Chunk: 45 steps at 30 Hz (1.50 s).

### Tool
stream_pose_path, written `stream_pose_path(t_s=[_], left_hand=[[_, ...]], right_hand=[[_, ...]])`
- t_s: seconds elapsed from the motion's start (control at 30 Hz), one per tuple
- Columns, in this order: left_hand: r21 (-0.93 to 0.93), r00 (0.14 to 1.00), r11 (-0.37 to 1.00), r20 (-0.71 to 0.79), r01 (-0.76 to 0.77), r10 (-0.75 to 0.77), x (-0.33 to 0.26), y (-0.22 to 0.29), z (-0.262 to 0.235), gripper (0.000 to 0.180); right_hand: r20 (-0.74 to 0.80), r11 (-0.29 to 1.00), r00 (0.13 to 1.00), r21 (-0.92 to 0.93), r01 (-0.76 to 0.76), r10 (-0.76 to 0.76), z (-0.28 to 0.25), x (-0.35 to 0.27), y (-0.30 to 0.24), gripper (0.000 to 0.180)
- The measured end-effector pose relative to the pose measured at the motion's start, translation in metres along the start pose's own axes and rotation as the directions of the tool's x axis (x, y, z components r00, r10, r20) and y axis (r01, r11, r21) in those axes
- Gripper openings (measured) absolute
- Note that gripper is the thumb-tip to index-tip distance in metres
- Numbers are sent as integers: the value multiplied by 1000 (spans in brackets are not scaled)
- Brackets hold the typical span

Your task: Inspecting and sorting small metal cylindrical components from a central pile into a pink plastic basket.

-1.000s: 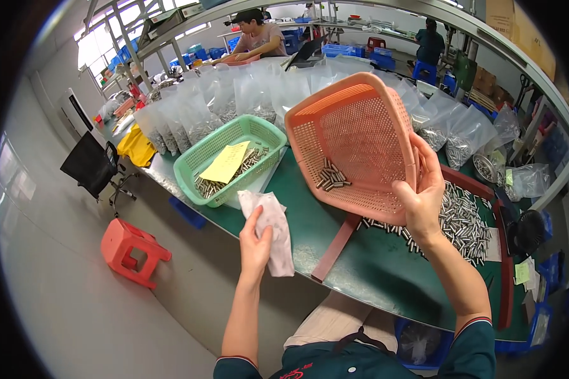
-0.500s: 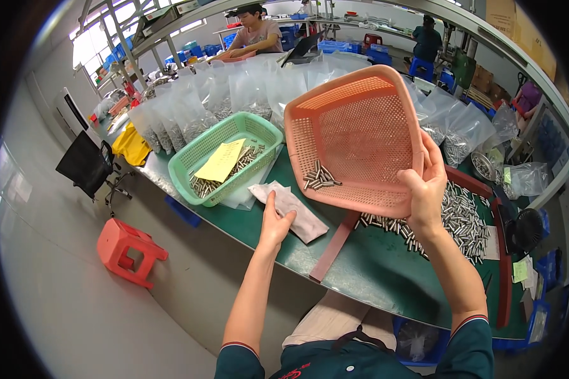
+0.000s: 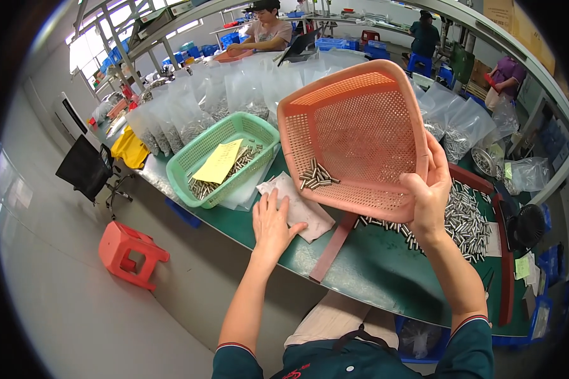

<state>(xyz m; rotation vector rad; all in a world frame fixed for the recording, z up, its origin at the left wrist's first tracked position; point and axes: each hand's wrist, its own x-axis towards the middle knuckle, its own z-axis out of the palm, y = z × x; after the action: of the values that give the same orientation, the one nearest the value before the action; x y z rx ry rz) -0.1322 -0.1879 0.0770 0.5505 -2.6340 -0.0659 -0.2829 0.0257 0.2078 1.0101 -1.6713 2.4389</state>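
My right hand [image 3: 431, 192] grips the right rim of a pink perforated plastic basket [image 3: 360, 126], which is tilted toward me above the table. A small heap of metal pins [image 3: 317, 175] lies in its lower left corner. My left hand [image 3: 273, 224] has its fingers spread, touching the edge of a folded whitish cloth [image 3: 306, 215] on the table. Left of the cloth stands a green perforated basket [image 3: 182, 165] holding similar pins and a yellow paper slip [image 3: 219, 161]. Under and behind the pink basket, many loose pins [image 3: 464, 218] are spread on the green tabletop.
Reddish bars [image 3: 332, 249] border the loose pins. Clear bags [image 3: 246, 95] of metal parts line the table's back. A small black fan [image 3: 527, 226] stands at right. A red stool [image 3: 131, 256] and a black chair [image 3: 87, 167] are at left. Co-workers [image 3: 269, 31] are farther back.
My left hand has opened and spread its fingers at the cloth, which now lies flatter and slightly to the right. The pink basket has shifted slightly left. A person has come into view at far right.
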Motion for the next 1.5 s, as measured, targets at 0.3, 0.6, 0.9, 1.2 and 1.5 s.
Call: stream_pose_path(t_s=[0.3, 0.6, 0.9, 1.2, 1.5], left_hand=[[-195, 999, 981, 27, -11, 17, 3, -6, 8, 44], [100, 993, 995, -119, -14, 26, 111, -55, 93, 8], [290, 964, 936, -115, -200, 241, 133, -63, 102, 7], [-101, 991, 994, -133, -48, 34, 38, -41, -1, 8], [-109, 961, 964, -108, 241, -253, -83, -46, -71, 8]], right_hand=[[-144, 999, 989, -9, -42, 40, -19, 4, -9, 69], [-231, 999, 972, -5, -48, 45, -47, -7, -23, 66], [-251, 998, 966, -13, -69, 64, -62, -12, -36, 69], [-223, 995, 970, 33, -92, 97, -73, -17, -31, 66], [-142, 992, 982, 13, -123, 124, -48, -11, -18, 67]])
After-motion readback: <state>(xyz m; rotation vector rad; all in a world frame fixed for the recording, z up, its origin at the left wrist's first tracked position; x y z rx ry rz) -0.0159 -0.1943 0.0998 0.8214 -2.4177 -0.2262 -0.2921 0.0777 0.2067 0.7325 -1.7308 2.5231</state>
